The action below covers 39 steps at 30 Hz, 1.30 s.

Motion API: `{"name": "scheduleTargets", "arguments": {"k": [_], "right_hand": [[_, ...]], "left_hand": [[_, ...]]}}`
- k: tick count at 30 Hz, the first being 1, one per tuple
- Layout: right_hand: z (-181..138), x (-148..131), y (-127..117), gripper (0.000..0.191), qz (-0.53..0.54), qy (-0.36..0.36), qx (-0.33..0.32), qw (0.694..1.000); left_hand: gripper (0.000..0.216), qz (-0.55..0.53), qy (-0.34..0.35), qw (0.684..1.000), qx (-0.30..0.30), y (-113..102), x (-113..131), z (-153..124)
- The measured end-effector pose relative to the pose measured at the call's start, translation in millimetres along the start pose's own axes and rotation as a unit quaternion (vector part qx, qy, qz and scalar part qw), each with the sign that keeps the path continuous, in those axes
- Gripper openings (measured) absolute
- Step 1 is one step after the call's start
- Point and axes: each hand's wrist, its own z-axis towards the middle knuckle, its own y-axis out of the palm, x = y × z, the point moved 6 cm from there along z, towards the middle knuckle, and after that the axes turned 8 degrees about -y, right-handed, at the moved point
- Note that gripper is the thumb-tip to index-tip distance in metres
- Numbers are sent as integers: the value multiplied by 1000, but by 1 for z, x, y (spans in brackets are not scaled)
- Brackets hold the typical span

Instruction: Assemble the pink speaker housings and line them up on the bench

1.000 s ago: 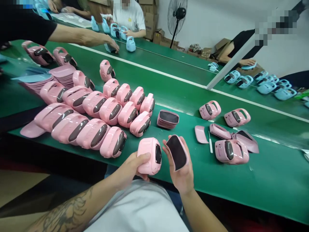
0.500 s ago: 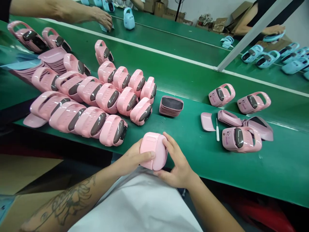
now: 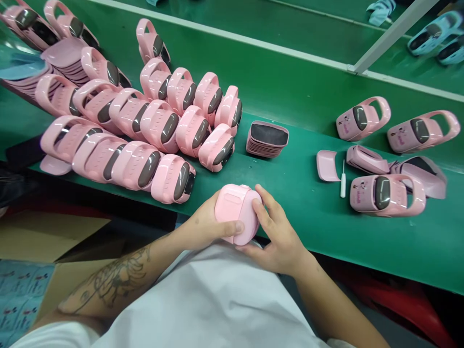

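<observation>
Close to my lap, over the bench's near edge, both hands hold a pink plastic housing [image 3: 232, 205] with rounded corners. My left hand [image 3: 203, 222] wraps its left side, the thumb lying across the front. On the other side, the fingers and thumb of my right hand [image 3: 282, 237] grip the smooth end face. Most of the housing's underside is hidden by my hands. Just beyond it stands a stack of pink panels with dark faces [image 3: 268, 140]. Left of my hands, the nearest handled pink housing [image 3: 168, 179] has a dark glossy window.
Rows of handled pink housings [image 3: 130, 162] fill the left of the green bench [image 3: 300, 212]. To the right lie a white-handled screwdriver [image 3: 342, 186], a curved pink panel [image 3: 327, 166] and several printed housings [image 3: 368, 193]. A pale post [image 3: 391, 36] rises behind.
The view has tipped down and come closer to the bench, so the co-workers' arms have left the picture. Both hands still hold the pink housing, its pose slightly changed.
</observation>
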Motion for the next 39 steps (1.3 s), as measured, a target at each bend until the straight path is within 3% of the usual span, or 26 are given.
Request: {"name": "scheduleTargets", "arguments": {"k": [7, 14, 23, 30, 39], "right_hand": [[5, -7, -4, 108, -12, -12, -1, 1000], [8, -7, -8, 102, -45, 23, -31, 998], [9, -2, -6, 105, -12, 46, -38, 998], [8, 7, -3, 107, -16, 55, -19, 998], [6, 14, 0, 110, -5, 61, -20, 998]], "left_hand": [[88, -7, -25, 1000, -15, 2, 4, -2], [86, -39, -24, 999, 8, 0, 1, 4], [66, -56, -38, 998, 12, 4, 2, 9], [76, -69, -53, 995, 57, 2, -1, 14], [66, -85, -60, 994, 17, 7, -3, 20]]}}
